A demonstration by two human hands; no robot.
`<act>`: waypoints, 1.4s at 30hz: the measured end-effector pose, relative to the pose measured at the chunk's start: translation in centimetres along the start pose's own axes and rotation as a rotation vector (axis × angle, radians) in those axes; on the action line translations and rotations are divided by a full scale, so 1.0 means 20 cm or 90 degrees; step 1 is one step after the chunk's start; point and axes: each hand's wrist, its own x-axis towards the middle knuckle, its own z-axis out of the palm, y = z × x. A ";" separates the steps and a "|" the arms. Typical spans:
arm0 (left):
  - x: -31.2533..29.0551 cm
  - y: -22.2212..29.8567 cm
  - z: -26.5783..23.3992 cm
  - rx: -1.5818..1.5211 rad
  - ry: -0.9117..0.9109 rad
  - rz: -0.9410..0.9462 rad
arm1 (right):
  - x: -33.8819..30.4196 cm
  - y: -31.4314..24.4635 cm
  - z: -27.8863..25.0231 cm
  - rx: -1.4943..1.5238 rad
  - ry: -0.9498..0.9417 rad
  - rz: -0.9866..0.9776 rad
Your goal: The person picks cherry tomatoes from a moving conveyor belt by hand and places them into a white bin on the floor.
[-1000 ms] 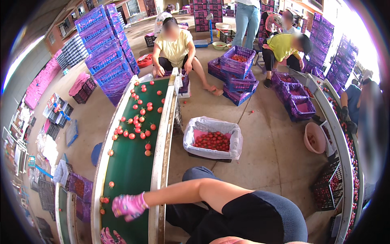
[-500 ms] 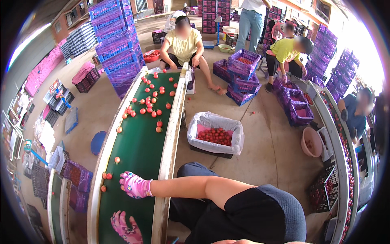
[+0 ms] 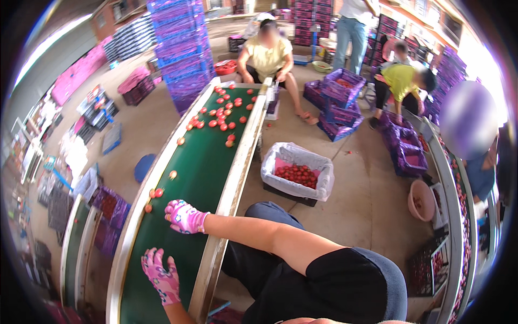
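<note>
Both my hands wear pink patterned gloves and hover at a green conveyor belt (image 3: 186,181). My right hand (image 3: 185,217) reaches over the belt from the right, fingers slightly bent and apart, with nothing visible in them. Nearer me, my left hand (image 3: 162,275) is open, its fingers spread above the belt. Just beyond the right hand, by the left rail, lie a few red cherry tomatoes (image 3: 159,192), one of them paler (image 3: 172,175). A larger scatter of cherry tomatoes (image 3: 223,112) lies toward the belt's far end.
Metal rails (image 3: 229,200) edge the belt. On the floor to its right stands a lined crate (image 3: 324,186) of tomatoes. A co-worker in yellow (image 3: 267,56) sits at the far end. Purple-wrapped crates (image 3: 181,54) are stacked at far left; another conveyor (image 3: 458,216) runs along the right.
The whole view has shifted, so the scene sits further right. My left hand has come further up the belt and more of its wrist shows. The right hand's fingers are more bent.
</note>
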 end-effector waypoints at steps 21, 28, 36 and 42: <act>-0.85 -0.96 -0.44 0.349 0.094 -0.855 | -0.06 -0.04 0.03 0.036 -0.004 -0.193; -0.77 -1.02 0.10 -0.033 -0.004 -0.631 | -0.12 -0.13 0.05 -0.233 0.024 -0.216; -0.38 -0.37 -0.04 0.292 0.072 -0.059 | -0.19 -0.17 0.42 0.029 0.037 -0.252; -0.33 -0.29 -0.23 0.269 -0.017 -0.138 | -0.12 -0.20 0.32 0.119 -0.030 -0.253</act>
